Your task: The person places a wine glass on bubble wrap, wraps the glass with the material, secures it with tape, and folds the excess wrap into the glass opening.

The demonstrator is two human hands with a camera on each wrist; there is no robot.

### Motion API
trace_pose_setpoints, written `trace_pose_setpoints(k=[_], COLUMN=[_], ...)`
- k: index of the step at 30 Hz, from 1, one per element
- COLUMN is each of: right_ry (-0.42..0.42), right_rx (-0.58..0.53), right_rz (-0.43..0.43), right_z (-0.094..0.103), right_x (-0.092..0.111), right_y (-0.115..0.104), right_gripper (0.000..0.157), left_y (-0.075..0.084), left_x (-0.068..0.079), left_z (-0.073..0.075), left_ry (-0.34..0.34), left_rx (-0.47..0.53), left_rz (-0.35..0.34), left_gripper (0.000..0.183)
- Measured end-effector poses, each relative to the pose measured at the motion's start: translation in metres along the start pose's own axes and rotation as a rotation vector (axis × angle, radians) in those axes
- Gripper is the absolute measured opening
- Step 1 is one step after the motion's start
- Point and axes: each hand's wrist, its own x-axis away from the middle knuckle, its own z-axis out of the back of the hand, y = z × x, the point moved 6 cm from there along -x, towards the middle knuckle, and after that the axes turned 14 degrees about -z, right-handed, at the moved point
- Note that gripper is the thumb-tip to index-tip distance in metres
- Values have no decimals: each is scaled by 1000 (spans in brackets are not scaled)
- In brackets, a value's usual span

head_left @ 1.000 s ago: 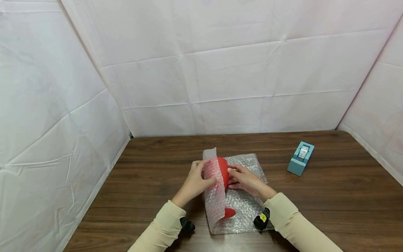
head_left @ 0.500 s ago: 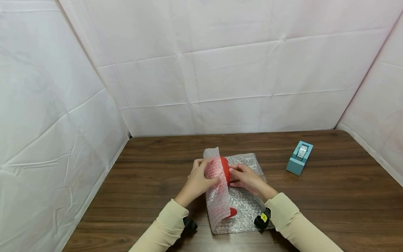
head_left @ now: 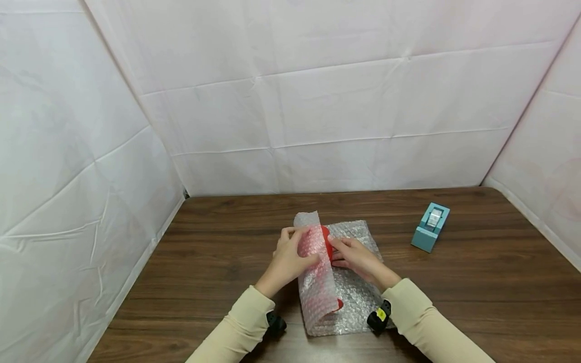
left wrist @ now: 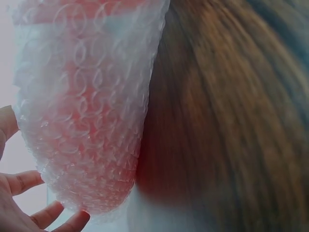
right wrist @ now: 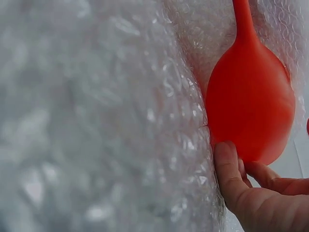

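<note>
A red goblet (right wrist: 251,101) lies on its side along a sheet of bubble wrap (head_left: 358,300), its bowl away from the person and its foot (head_left: 339,304) toward the near edge. The sheet's left flap (head_left: 315,282) is folded up and over the goblet, leaving only a strip of red uncovered in the head view. My left hand (head_left: 288,259) grips that flap around the bowl, thumb on the near side and fingers beyond. From the right, my right hand (head_left: 356,259) holds the bowl at its rim end between thumb and fingers.
A teal tape dispenser (head_left: 431,227) with a clear roll stands on the wooden table (head_left: 218,252) at the right. White cloth walls (head_left: 336,111) close off the back and sides. A small black device (head_left: 379,317) is strapped at the right wrist.
My left hand has shifted slightly right, drawing the flap farther over the goblet. Less of the bowl and foot shows now. My right hand keeps its place at the bowl.
</note>
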Motion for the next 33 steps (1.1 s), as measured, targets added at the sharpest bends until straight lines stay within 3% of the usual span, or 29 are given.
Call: trace_pose_setpoints(k=[6,19,33], right_ry=[46,46,46], right_rx=[46,78,76], right_rz=[-30,-29,-34], right_z=[2,4,5], right_x=[-2,1,3], right_y=[2,0,1], right_gripper=[68,60,52], left_y=[1,5,3], left_x=[-1,-3,0], left_z=[-3,-4,6], left_ry=[-5,-21,-9], left_rx=[-16,-7,44], left_rz=[-6,-91,-175], left_gripper=[68,64,50])
